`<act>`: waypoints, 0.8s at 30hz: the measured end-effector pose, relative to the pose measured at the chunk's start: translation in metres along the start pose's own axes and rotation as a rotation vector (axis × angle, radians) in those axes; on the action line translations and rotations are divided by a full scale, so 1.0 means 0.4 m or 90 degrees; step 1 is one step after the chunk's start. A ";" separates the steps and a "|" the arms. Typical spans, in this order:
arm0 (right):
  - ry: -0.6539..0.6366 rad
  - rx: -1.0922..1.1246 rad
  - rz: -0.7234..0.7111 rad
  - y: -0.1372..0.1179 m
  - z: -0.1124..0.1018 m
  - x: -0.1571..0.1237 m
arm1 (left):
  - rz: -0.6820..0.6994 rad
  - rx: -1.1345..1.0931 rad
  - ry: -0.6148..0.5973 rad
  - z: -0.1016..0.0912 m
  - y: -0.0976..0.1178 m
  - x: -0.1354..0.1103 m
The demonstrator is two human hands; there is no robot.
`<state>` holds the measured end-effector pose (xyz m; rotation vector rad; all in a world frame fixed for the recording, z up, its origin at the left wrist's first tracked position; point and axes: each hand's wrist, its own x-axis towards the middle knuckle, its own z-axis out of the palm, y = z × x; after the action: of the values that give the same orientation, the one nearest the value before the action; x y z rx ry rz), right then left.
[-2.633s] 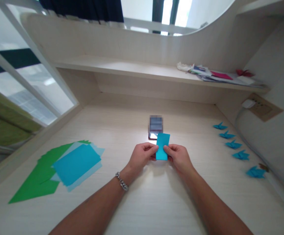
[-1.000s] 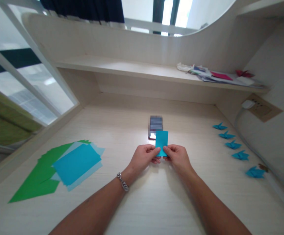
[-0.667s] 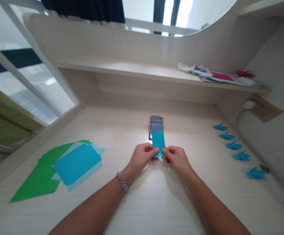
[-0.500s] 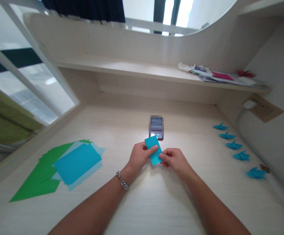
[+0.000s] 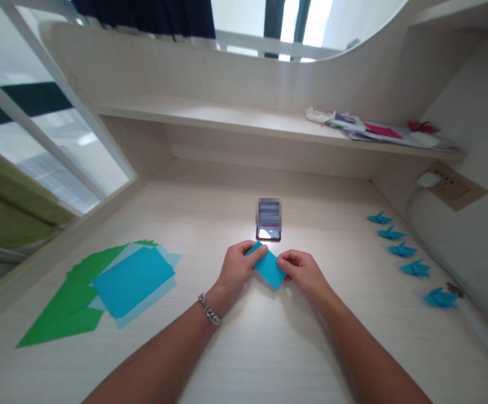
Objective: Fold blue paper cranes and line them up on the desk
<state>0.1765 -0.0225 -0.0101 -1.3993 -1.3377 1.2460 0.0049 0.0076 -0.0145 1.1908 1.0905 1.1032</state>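
Between my hands is a small folded rectangle of blue origami paper [image 5: 270,268], slanting down to the right. My left hand [image 5: 240,264] pinches its upper left end, thumb on top and fingers beneath. My right hand [image 5: 301,269] grips its right edge between thumb and fingertips. Just beyond the paper lies a phone [image 5: 269,219] with a lit, blurred screen. Off to the left, sheets of blue paper [image 5: 136,280] overlap sheets of green paper [image 5: 58,306]. Several folded blue paper cranes [image 5: 402,249] stand in a row on the right.
A white plug [image 5: 429,179] sits in the wall socket [image 5: 454,188], its grey cable [image 5: 423,241] running down past the cranes. Papers [image 5: 378,132] lie on the shelf [image 5: 227,115] at the back. A window [image 5: 37,112] borders the desk on the left.
The folded paper has turned to a flatter slant and dropped slightly, uncovering the phone's lower edge. My left thumb has shifted up toward its top corner; both hands still hold it.
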 end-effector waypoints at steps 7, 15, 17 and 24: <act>0.002 -0.066 -0.032 -0.009 0.006 -0.003 | -0.002 -0.006 -0.037 0.008 -0.003 0.000; -0.002 -0.112 -0.025 -0.013 -0.002 -0.006 | 0.024 -0.011 0.038 -0.007 0.009 0.015; 0.003 -0.118 -0.026 -0.011 -0.003 -0.004 | 0.018 0.005 -0.008 -0.010 0.012 0.014; 0.003 -0.117 -0.045 -0.013 0.001 -0.007 | 0.043 0.115 -0.118 -0.009 0.014 0.000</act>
<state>0.1752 -0.0248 -0.0047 -1.4651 -1.5169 1.0949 0.0010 0.0084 -0.0090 1.4512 1.0294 0.9387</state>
